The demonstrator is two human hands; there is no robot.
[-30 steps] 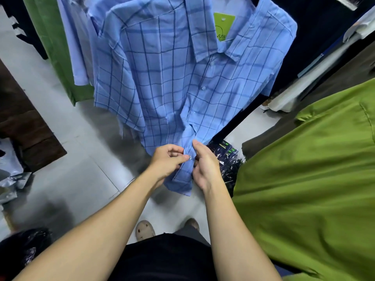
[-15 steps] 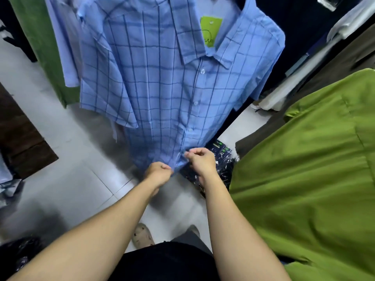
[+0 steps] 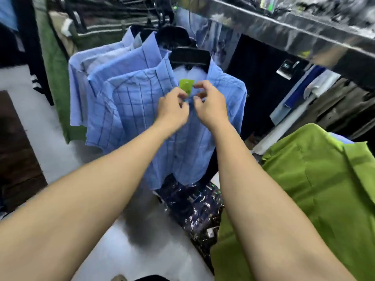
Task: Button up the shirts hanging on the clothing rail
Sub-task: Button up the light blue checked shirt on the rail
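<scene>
Both hands have gone from the hem, where they were half a second ago, right up to the collar, and the view has tipped up with them, so the hanger shows now.

The left hand (image 3: pixel 172 107) and right hand (image 3: pixel 211 105) sit close together at the top of the shirt (image 3: pixel 129 110), the blue checked one at the front of the row. It hangs on a black hanger (image 3: pixel 189 57), and a green tag (image 3: pixel 186 86) pokes out at the neck just above the fingers. Both hands have their fingers curled in and look to be pinching the front edges of the shirt just under the tag, left hand on its side, right hand on the other. It's all a bit motion-blurred up there, so I can't make out the button itself, or whether it's through the hole.

Lower down the front looks closed.

More blue shirts (image 3: pixel 97 65) hang right behind it. A green shirt (image 3: pixel 316 179) fills the right side, near the right forearm. On the floor (image 3: pixel 40 122) under the shirt there's a dark bundle (image 3: pixel 194 205) in shiny plastic. A shiny shelf (image 3: pixel 284 29) runs across the top right.
</scene>
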